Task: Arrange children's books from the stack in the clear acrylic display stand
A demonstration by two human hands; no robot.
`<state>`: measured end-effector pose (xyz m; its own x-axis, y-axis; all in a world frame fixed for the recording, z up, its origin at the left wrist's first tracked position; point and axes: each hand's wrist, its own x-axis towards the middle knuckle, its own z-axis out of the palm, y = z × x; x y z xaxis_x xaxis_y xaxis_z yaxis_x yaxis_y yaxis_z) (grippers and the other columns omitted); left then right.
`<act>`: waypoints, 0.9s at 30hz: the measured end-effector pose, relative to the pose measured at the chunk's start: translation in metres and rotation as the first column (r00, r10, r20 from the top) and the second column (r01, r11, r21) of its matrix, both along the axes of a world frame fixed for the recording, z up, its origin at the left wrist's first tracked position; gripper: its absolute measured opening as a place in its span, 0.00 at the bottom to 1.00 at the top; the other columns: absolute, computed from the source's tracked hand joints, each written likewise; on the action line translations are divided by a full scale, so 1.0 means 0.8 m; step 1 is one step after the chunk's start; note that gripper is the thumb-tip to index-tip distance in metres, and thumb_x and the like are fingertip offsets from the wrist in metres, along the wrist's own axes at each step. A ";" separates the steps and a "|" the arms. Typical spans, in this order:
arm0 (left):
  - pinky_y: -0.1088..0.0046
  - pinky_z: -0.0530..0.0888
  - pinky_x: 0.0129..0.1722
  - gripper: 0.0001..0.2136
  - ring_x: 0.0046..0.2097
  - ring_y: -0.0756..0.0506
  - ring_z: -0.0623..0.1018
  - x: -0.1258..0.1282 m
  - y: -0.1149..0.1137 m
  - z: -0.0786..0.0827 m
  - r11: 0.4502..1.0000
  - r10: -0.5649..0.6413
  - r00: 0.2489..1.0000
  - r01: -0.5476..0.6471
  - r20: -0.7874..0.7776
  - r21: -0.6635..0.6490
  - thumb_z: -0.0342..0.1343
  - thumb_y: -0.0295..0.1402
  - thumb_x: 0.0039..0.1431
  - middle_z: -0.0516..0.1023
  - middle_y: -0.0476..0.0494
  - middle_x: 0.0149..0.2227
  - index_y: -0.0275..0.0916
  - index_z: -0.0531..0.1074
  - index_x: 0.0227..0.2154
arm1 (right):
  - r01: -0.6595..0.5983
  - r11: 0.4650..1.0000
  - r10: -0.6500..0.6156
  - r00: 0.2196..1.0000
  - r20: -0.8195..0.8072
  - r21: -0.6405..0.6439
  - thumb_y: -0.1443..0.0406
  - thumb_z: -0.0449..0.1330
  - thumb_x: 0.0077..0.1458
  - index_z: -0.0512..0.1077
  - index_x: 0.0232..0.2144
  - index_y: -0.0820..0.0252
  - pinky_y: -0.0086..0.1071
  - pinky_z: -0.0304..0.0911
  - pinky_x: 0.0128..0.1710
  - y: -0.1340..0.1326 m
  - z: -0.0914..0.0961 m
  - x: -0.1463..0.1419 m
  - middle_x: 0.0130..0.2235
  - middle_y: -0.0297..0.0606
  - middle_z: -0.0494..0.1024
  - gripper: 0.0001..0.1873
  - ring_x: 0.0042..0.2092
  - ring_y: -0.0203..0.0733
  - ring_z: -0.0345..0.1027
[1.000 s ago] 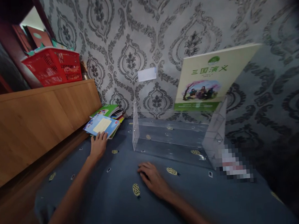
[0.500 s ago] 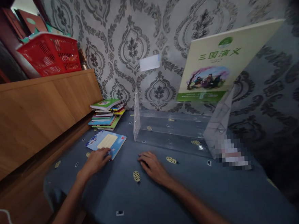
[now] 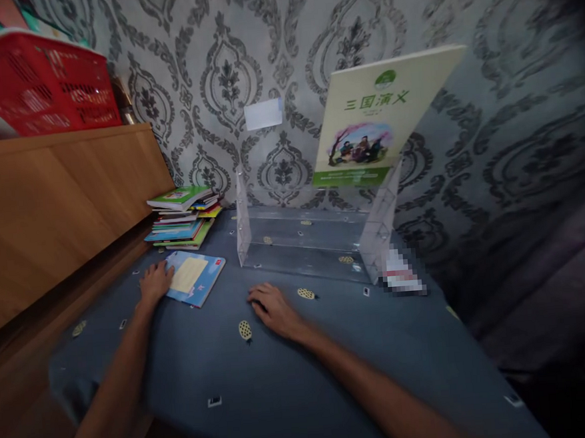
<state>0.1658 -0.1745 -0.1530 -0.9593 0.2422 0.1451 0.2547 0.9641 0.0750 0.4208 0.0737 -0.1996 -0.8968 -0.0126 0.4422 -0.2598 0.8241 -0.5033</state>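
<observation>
A thin blue book (image 3: pixel 194 277) with a pale yellow panel lies flat on the cloth-covered table (image 3: pixel 222 357). At its left edge rests my left hand (image 3: pixel 155 282), fingers apart and touching the cover; the fingertips are partly hard to make out. My right hand (image 3: pixel 275 309) lies on the tablecloth with nothing in it, its fingers loosely bent and apart. Beyond it stands a clear acrylic book rack (image 3: pixel 302 253). A cream and green book (image 3: pixel 366 120) leans upright at the rack's top right. Behind the blue book rises a stack of books (image 3: pixel 182 220).
On the left a wooden cabinet (image 3: pixel 64 188) bears a red plastic basket (image 3: pixel 42 83). A white paper label (image 3: pixel 264 114) appears against the patterned wall (image 3: pixel 226 70). A pixelated white object (image 3: pixel 401 271) lies right of the rack.
My left hand has shifted from the blue book's near edge to its left edge. The view has turned a little to the right; my right hand stays on the tablecloth.
</observation>
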 end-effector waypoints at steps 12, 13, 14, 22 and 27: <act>0.52 0.70 0.55 0.24 0.59 0.32 0.71 0.075 0.007 -0.007 0.997 -0.075 0.995 0.073 -0.072 -0.030 0.38 0.41 0.70 0.70 0.31 0.60 0.36 0.66 0.62 | 0.132 0.986 -0.127 0.990 0.059 -0.097 0.71 0.52 0.62 0.73 0.47 0.61 0.44 0.63 0.59 -0.002 0.007 0.001 0.52 0.48 0.76 0.14 0.55 0.48 0.67; 0.52 0.70 0.55 0.24 0.58 0.32 0.72 0.082 0.010 -0.006 0.996 -0.080 0.994 0.077 -0.073 -0.034 0.39 0.41 0.70 0.70 0.30 0.60 0.36 0.66 0.62 | 0.146 0.984 -0.140 0.988 0.061 -0.106 0.71 0.52 0.62 0.73 0.48 0.61 0.45 0.63 0.59 -0.002 0.007 0.001 0.52 0.48 0.76 0.15 0.56 0.48 0.67; 0.51 0.70 0.55 0.24 0.58 0.32 0.72 0.088 0.013 -0.005 0.996 -0.081 0.994 0.079 -0.074 -0.037 0.39 0.40 0.70 0.70 0.30 0.60 0.36 0.66 0.61 | 0.156 0.981 -0.150 0.987 0.060 -0.118 0.71 0.52 0.62 0.72 0.48 0.61 0.46 0.62 0.60 -0.001 0.008 0.001 0.52 0.48 0.75 0.15 0.56 0.48 0.67; 0.51 0.71 0.54 0.23 0.58 0.32 0.72 0.124 0.035 -0.001 0.996 -0.078 0.994 0.074 -0.072 -0.059 0.40 0.39 0.70 0.70 0.30 0.60 0.35 0.66 0.61 | 0.199 0.959 -0.192 0.980 0.054 -0.203 0.69 0.51 0.63 0.70 0.53 0.61 0.47 0.60 0.63 0.009 0.005 0.009 0.57 0.50 0.71 0.17 0.61 0.49 0.64; 0.50 0.71 0.52 0.22 0.56 0.31 0.73 0.160 0.055 0.003 0.978 -0.161 0.985 0.150 -0.062 -0.146 0.39 0.39 0.70 0.71 0.28 0.59 0.35 0.66 0.60 | 0.234 0.959 -0.228 0.972 0.052 -0.163 0.66 0.50 0.66 0.70 0.53 0.59 0.46 0.60 0.62 0.023 0.004 0.032 0.58 0.48 0.71 0.17 0.62 0.48 0.64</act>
<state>0.2940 -0.1305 -0.1509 -0.8964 0.4105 0.1672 0.4021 0.9119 -0.0824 0.4465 0.0923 -0.1966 -0.8808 0.2676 0.3907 -0.0534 0.7636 -0.6435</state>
